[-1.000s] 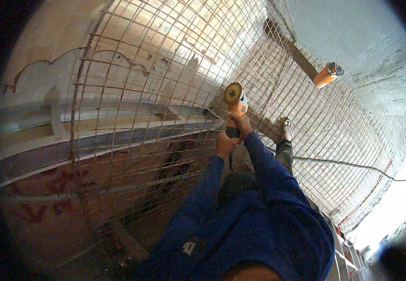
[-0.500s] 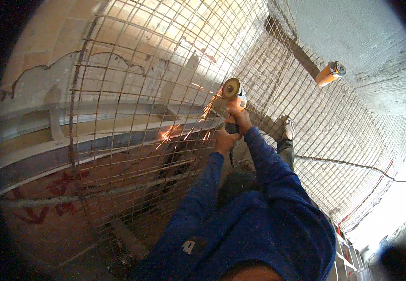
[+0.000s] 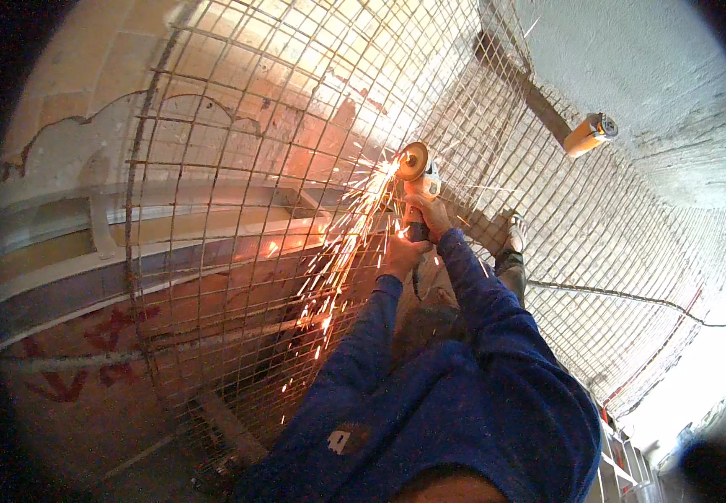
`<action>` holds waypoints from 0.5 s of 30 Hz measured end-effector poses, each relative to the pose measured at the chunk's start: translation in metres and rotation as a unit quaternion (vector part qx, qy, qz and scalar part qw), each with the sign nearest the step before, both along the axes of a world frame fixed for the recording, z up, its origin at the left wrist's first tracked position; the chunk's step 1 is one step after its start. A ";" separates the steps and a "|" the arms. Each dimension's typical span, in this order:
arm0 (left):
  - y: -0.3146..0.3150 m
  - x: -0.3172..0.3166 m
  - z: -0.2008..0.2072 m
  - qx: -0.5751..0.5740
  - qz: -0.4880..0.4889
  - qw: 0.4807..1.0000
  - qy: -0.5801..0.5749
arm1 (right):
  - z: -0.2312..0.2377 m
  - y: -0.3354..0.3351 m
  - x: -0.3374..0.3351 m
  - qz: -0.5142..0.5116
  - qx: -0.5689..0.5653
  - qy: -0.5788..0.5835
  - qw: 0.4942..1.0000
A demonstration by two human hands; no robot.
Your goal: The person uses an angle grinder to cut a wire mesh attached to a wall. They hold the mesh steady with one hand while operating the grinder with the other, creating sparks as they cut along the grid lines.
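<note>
An orange and black angle grinder (image 3: pixel 421 186) is held out in front of me with both hands. My left hand (image 3: pixel 400 256) is closed round its rear handle end. My right hand (image 3: pixel 433 215) grips the body just ahead of that. The round disc (image 3: pixel 413 161) at its far end meets the rusty wire mesh (image 3: pixel 237 134), though the exact point of contact is hidden. A dense stream of orange sparks (image 3: pixel 348 235) flies from the disc, down and to the left across the mesh.
An orange cylinder (image 3: pixel 587 135) with a dark end rests at the right, near the grey plastered wall (image 3: pixel 656 75). A dark cable (image 3: pixel 631 293) runs across the mesh there. Metal beams (image 3: pixel 61 281) lie beyond the mesh at left. A sandalled foot (image 3: pixel 515 233) is beside my right arm.
The sparks have grown from a few scattered streaks into a thick, bright spray, lighting the wall and beams orange. Both hands keep their grip and have barely moved.
</note>
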State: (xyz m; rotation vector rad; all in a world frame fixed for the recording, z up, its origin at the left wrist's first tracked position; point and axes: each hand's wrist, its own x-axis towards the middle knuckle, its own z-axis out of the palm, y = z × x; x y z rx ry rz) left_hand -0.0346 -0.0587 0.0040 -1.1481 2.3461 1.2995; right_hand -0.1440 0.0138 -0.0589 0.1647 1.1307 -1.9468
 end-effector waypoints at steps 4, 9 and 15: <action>0.003 0.001 0.000 0.037 0.025 0.999 0.001 | 0.014 0.007 0.001 0.018 0.015 0.052 0.998; 0.001 0.000 0.006 0.099 0.021 0.995 -0.001 | 0.039 0.007 -0.004 -0.022 0.023 -0.059 0.998; 0.005 -0.006 0.015 0.051 -0.031 0.994 0.089 | 0.049 0.012 -0.007 0.024 -0.064 -0.189 0.980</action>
